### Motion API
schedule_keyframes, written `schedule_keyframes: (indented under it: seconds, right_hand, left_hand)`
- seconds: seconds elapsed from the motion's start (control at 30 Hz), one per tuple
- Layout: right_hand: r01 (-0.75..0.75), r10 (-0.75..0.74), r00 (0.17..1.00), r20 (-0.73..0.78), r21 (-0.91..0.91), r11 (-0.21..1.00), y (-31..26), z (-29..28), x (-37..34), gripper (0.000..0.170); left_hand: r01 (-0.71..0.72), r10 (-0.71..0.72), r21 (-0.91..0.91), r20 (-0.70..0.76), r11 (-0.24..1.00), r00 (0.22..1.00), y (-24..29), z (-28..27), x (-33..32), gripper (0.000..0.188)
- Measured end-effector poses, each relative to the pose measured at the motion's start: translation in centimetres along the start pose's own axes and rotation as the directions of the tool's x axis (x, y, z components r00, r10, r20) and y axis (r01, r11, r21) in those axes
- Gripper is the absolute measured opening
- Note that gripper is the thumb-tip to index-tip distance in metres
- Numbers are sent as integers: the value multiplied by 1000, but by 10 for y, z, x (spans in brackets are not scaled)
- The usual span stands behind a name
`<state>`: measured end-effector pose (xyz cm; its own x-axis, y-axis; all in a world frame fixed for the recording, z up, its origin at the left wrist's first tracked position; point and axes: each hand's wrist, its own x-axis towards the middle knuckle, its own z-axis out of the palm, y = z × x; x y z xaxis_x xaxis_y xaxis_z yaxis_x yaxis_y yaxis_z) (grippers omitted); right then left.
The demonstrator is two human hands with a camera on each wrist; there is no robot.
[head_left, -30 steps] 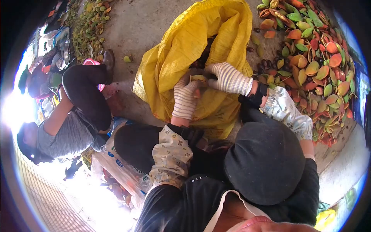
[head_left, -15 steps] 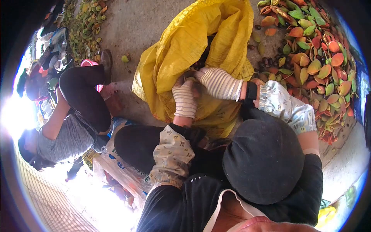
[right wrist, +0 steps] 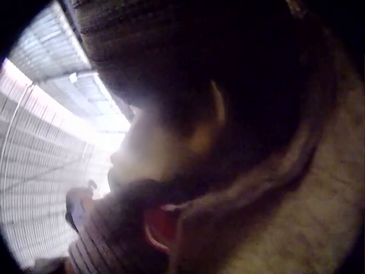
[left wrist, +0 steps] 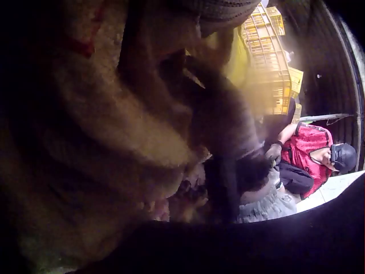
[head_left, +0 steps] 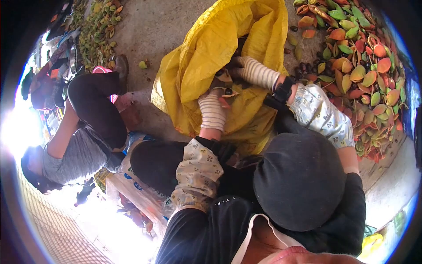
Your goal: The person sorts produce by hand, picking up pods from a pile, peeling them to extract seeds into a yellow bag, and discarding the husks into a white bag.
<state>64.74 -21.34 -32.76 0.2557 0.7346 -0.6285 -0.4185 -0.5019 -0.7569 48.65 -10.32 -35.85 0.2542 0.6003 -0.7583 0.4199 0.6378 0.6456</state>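
Note:
In the head view my left hand (head_left: 212,110), in a striped glove with darker fingers, holds a split seed pod (head_left: 234,93) over the sack mouth. A round dark seed (head_left: 228,91) shows on its pale inner side. My right hand (head_left: 259,74), gloved alike, lies just above and to the right, its dark fingers reaching left toward the pod; I cannot tell whether they grip a piece of it. The yellow woven sack (head_left: 198,61) spreads around both hands, its mouth folded wide. Both wrist views are dark and blurred, filled mostly by cloth and glove.
A large heap of red, orange and green pods (head_left: 347,77) lies to the right, dark seeds (head_left: 303,70) at its near edge. Another person's bent leg (head_left: 94,101) is at the left. More pods (head_left: 99,39) lie at the far left. Yellow crates (left wrist: 268,63) stand behind in the left wrist view.
My hands were together on a pod, the right one over the left's fingers half a second ago. Now the right has drawn back slightly, and the split pod with its dark seed shows.

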Motion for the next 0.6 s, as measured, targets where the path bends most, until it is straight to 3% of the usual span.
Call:
schedule_keyframes:
  seconds: [0.03,0.07,0.1,0.13,0.2,0.23,0.33,0.37,0.47,0.5,0.6]
  right_hand:
    - [210,-213,977,-14,-108,972,11,1,-2,33]
    - [405,-416,909,-7,-213,889,23,4,-1,34]
    - [447,-461,887,1,-249,859,31,12,7,34]
    - [434,-484,875,-5,-433,790,41,13,9,34]
    - [355,-533,846,0,-746,563,35,18,1,34]
    - [291,-540,838,-83,-767,571,37,22,2,33]
    - [351,-607,792,67,-863,362,8,12,-3,38]
    - [333,-691,713,118,-924,186,15,12,16,35]
    - [646,-822,568,21,-631,430,59,12,87,34]
    - [460,-688,714,133,-829,318,34,9,65,34]
    - [516,-732,681,22,-724,459,50,18,85,35]
  left_hand:
    - [-81,81,-130,-10,988,997,-1,3,-4,43]
    - [-69,70,-61,1,996,998,2,4,-7,44]
    - [-58,58,10,12,998,998,6,3,-10,45]
    - [-47,46,83,22,995,999,9,3,-13,45]
    - [-95,98,-84,24,992,995,-26,-9,26,41]
    - [-120,124,-167,19,979,992,-38,-13,40,39]
    - [-167,183,-252,43,953,982,14,5,-28,28]
    - [-163,177,-175,69,971,982,13,-1,-24,28]
    - [-134,132,27,82,991,988,5,-27,5,27]
    - [-108,105,66,40,992,994,5,-29,15,27]
    - [-6,23,179,-97,984,995,4,-32,41,26]
